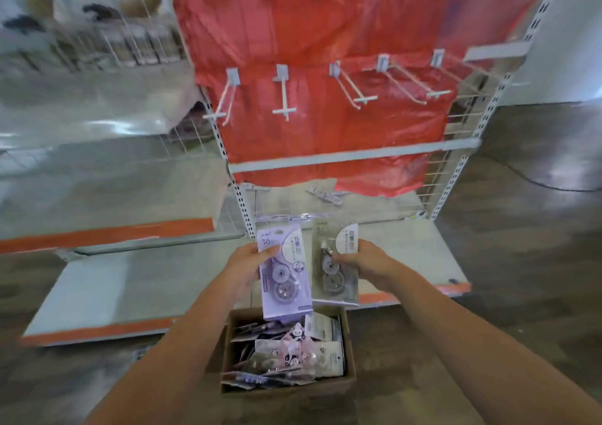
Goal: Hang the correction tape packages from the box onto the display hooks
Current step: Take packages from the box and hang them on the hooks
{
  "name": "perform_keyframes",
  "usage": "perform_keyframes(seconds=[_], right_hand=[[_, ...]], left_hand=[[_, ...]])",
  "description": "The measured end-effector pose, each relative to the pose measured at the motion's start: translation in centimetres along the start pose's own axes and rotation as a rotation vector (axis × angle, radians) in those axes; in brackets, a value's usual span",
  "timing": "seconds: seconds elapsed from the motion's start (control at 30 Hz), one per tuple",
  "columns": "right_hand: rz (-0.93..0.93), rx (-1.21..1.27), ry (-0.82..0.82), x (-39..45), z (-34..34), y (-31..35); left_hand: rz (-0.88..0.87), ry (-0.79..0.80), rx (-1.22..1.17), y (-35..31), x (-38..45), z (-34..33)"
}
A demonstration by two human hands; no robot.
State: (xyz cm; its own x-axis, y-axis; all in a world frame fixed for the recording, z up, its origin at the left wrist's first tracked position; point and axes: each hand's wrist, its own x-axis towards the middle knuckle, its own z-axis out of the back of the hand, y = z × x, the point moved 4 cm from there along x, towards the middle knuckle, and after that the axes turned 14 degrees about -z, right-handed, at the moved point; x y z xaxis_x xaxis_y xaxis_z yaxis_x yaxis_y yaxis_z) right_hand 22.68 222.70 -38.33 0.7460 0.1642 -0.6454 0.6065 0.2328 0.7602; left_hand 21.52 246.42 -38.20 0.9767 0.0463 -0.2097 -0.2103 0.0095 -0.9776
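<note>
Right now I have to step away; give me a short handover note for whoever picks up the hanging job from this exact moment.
Left hand: holds a lilac correction tape package upright above the box.
Right hand: holds a grey correction tape package beside it.
Box: cardboard, on the floor below the hands, with many more packages loose inside.
Display hooks: a row of white hooks on the red-backed panel above, all bare.
Done: two packages picked up; none hung yet.
Left: hang these two on the hooks, then carry on with the rest from the box.
</note>
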Motion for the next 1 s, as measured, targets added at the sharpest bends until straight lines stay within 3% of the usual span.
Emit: perform_keyframes(seconds=[0.3,0.53,0.7,1.0], right_hand=[[0.181,0.038,0.053,-17.2,1.6,15.1],[0.407,0.133,0.028,-24.4,2.8,25.1],[0.473,0.167,-0.022,-25.6,3.1,28.2],[0.446,0.256,-0.121,-23.5,5.7,27.2]], left_hand=[[-0.203,0.137,0.087,-20.8,-7.4,0.2],[-0.413,0.067,0.087,-31.9,-8.0,0.2],[-0.5,0.079,0.087,-36.2,-7.5,0.4],[-0.503,0.05,0.056,-36.7,-4.5,-2.2]])
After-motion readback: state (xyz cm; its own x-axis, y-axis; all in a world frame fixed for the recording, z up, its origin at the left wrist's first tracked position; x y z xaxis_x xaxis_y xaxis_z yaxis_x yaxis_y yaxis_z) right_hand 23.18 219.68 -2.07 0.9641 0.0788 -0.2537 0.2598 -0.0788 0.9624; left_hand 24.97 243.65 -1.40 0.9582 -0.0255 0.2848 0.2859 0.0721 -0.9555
